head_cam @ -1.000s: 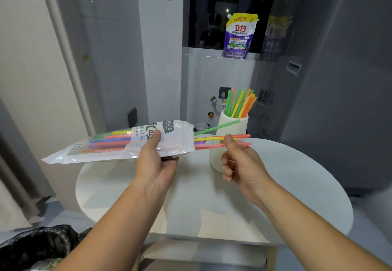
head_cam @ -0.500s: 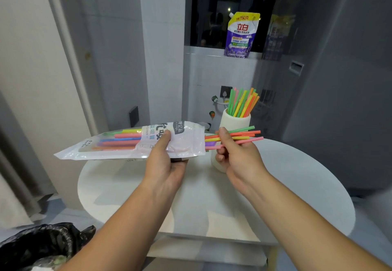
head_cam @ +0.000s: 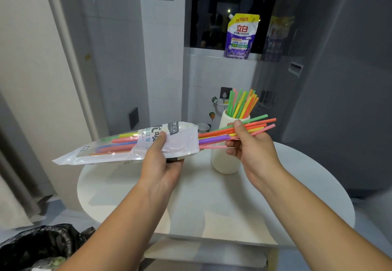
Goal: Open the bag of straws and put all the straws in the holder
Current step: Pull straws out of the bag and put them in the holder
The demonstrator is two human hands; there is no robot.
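**Finding.** The coming move turns on a mismatch of axes. The bunch of straws (head_cam: 259, 124) lies almost level, its long axis running left to right with the right ends slightly higher. The holder (head_cam: 222, 158) stands upright on the desk (head_cam: 212, 205), mouth facing up. It sits just behind and below the right hand (head_cam: 252, 150), which partly hides it. That hand is plainly the nearer of the two.

**Right hand.** The thumb lies on top of the bunch and the fingers (head_cam: 233, 143) are curled beneath, closed round several straws near mid-length. The left ends of these straws sit at or just inside the mouth of the bag of straws (head_cam: 118, 150). Whether all are clear of it cannot be told.

**Left hand (head_cam: 161, 164).** It is under the bag, with the thumb pressed on the printed face, gripping near the open right end. The bag also lies level, held above the desk with its sealed end pointing left. More coloured straws show through its clear part.

**Holder.** It already carries a fan of straws (head_cam: 241, 103) leaning right.

**Judgement.**
- The bunch should be drawn rightward out of the bag.
- It should then be swung near vertical and lowered into the holder's mouth.
- The lower ends may catch on the standing straws or the rim.
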